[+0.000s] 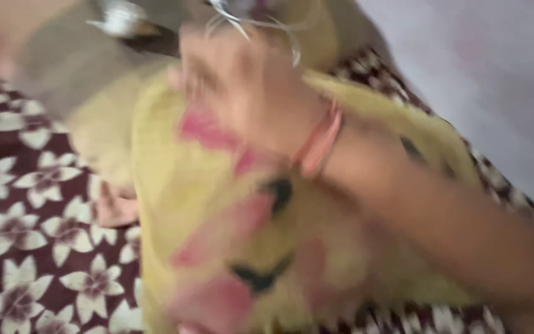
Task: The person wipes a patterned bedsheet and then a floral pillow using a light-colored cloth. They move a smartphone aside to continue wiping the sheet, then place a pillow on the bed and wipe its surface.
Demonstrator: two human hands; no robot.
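At left we see a maroon bedsheet with cream flowers. Partly over it lies a yellow cloth with pink and black patches. Our left hand shows only as fingers at the cloth's left edge; its grip cannot be determined. Our right hand, wearing a pink wristband, rests on the cloth's upper part; blur hides its grip.

Your right hand extends from the lower right toward the upper centre, forearm bare, wrist banded. Motion blur hides its finger pose. Your left hand is out of view.
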